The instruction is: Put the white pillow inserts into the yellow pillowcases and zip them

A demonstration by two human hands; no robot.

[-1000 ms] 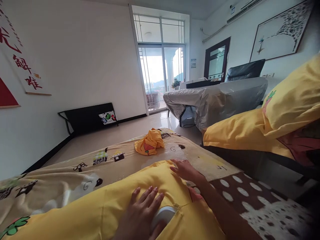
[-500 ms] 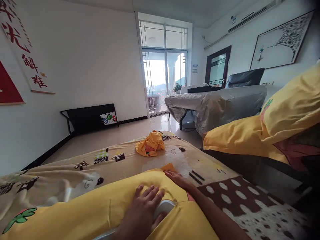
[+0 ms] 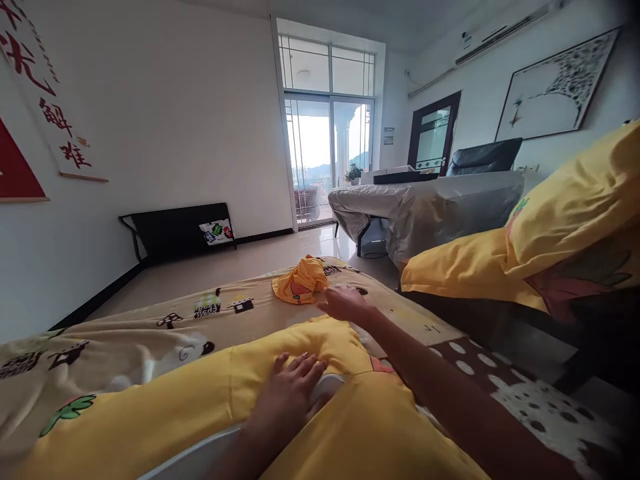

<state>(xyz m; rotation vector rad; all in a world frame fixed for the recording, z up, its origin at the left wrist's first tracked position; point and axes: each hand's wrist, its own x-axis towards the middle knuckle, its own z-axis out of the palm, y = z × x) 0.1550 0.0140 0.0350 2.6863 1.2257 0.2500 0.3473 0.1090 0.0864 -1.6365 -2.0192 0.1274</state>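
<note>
A plump yellow pillow cover with a green-leaf print lies in front of me on the bed. White filling shows through a long gap in it. My left hand rests on the cover beside that gap, palm down and fingers apart, its thumb partly hidden. Raised above the cover's far right corner is my right hand, fingers bent downward and blurred; whether they hold anything is unclear. Just beyond it sits a crumpled orange cloth with a carrot print.
A patterned beige blanket covers the bed. To the right, more yellow bedding is piled over a dark piece of furniture. A desk under plastic sheeting and a black chair stand farther back, near a glass door.
My right hand has lifted off the cover's far edge and moved up and forward, closer to the orange cloth. The left hand stays on the cover, and more white filling shows beside it.
</note>
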